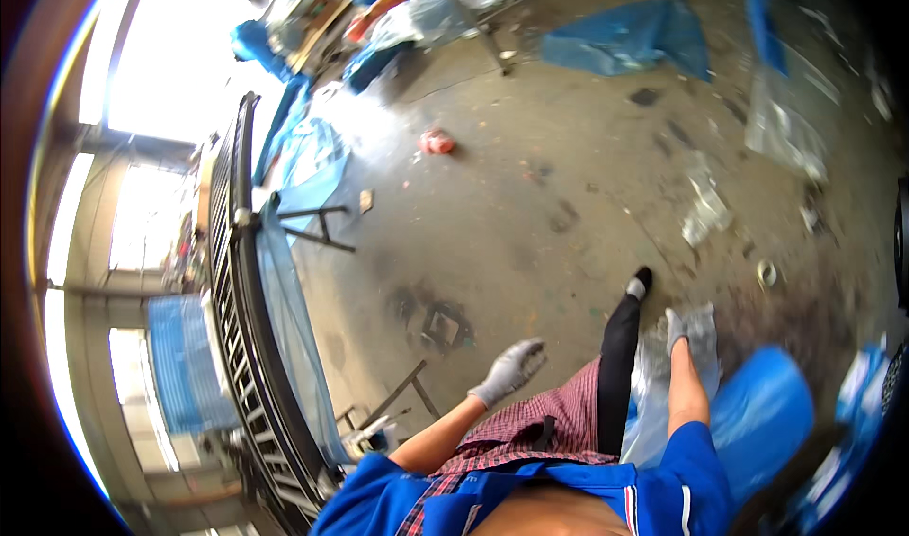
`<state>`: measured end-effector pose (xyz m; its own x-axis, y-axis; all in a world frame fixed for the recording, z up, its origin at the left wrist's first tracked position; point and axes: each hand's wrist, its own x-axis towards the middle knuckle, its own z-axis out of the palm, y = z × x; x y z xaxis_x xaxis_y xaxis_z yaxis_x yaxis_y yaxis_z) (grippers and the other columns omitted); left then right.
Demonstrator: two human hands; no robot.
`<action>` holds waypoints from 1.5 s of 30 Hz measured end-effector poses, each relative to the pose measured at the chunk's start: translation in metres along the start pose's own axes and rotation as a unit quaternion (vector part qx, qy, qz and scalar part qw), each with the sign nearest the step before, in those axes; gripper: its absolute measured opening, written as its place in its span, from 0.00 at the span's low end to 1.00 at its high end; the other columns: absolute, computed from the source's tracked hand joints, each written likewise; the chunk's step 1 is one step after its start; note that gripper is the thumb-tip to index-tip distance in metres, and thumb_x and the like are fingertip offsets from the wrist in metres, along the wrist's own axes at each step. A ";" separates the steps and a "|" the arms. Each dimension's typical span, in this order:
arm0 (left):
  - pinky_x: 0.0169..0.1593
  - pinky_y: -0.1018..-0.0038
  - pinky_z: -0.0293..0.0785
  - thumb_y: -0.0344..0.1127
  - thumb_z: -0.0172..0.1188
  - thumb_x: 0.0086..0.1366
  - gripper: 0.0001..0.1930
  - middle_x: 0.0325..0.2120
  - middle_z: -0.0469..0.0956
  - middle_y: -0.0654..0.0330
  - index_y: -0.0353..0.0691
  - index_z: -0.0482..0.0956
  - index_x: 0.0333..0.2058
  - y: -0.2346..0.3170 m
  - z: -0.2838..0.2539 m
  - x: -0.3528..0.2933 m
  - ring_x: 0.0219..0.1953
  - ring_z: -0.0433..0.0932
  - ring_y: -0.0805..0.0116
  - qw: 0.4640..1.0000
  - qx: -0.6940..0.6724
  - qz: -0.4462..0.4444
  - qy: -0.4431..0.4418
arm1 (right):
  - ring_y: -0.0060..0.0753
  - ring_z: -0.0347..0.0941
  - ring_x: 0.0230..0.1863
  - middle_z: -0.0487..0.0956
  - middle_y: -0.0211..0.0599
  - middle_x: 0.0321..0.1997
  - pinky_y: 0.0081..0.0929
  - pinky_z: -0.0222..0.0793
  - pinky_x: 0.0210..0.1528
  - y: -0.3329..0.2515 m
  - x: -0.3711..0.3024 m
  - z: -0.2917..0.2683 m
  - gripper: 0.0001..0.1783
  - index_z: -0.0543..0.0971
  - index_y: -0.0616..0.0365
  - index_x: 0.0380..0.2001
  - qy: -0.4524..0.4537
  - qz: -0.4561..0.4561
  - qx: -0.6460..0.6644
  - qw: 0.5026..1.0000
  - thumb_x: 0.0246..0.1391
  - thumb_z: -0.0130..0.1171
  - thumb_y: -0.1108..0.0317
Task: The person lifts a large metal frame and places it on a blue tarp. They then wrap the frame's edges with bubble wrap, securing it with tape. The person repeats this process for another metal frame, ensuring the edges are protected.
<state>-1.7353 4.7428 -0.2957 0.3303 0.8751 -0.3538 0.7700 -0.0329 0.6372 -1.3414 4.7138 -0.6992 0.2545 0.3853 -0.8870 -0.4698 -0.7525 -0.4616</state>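
Note:
My left hand [511, 371], in a grey work glove, is held out over the floor in front of me. Its fingers are loosely bent and nothing shows in them. My right hand [675, 327], also gloved, hangs low at my right side, seen narrow, so its fingers are hard to make out. Clear plastic sheeting [701, 330] lies close by that hand; whether the two touch cannot be told. Beside my right forearm is a large piece of blue plastic [765, 415]. A checked apron or cloth [530, 424] covers my front.
On my left runs a long black slatted metal frame [254, 347] draped with blue film [289, 323]. Its legs [322, 228] reach onto the floor. Ahead lie a red bundle [436, 141], blue sheeting [630, 39] and crumpled clear plastic [705, 205]. A tape roll [766, 272] rests at right.

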 end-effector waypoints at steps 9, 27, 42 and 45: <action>0.57 0.60 0.68 0.46 0.55 0.66 0.25 0.54 0.71 0.49 0.38 0.68 0.57 0.080 0.092 0.206 0.55 0.71 0.49 0.978 -0.033 0.042 -0.204 | 0.33 0.73 0.21 0.79 0.37 0.29 0.35 0.69 0.22 -0.148 0.250 0.010 0.27 0.79 0.56 0.39 0.110 -0.011 -0.084 0.990 0.49 0.64 0.43; 0.52 0.63 0.69 0.44 0.55 0.65 0.19 0.45 0.75 0.52 0.36 0.72 0.48 -0.047 0.104 0.382 0.47 0.75 0.55 0.985 0.049 0.045 -0.161 | 0.48 0.76 0.50 0.79 0.55 0.51 0.41 0.71 0.51 -0.157 0.502 -0.005 0.40 0.76 0.70 0.48 0.332 0.018 -0.365 0.869 0.48 0.63 0.39; 0.55 0.64 0.69 0.50 0.52 0.69 0.21 0.46 0.78 0.48 0.37 0.76 0.48 -0.073 0.044 0.191 0.50 0.75 0.52 0.946 -0.243 -0.212 -0.031 | 0.33 0.72 0.45 0.78 0.38 0.50 0.33 0.70 0.51 -0.241 0.123 0.165 0.24 0.70 0.64 0.58 -0.019 -0.234 -0.167 0.958 0.57 0.45 0.73; 0.51 0.63 0.71 0.51 0.53 0.68 0.22 0.43 0.79 0.47 0.37 0.78 0.45 -0.130 0.035 0.088 0.48 0.76 0.51 0.921 -0.229 -0.315 0.017 | 0.38 0.70 0.50 0.75 0.48 0.53 0.30 0.62 0.60 -0.287 0.016 0.202 0.29 0.68 0.72 0.57 -0.069 -0.302 -0.265 0.913 0.48 0.41 0.80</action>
<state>-1.7873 4.8074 -0.4338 -0.1268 0.6660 -0.7351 0.4894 0.6866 0.5377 -1.3731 5.0433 -0.5827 0.2065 0.8512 -0.4825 0.2054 -0.5198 -0.8292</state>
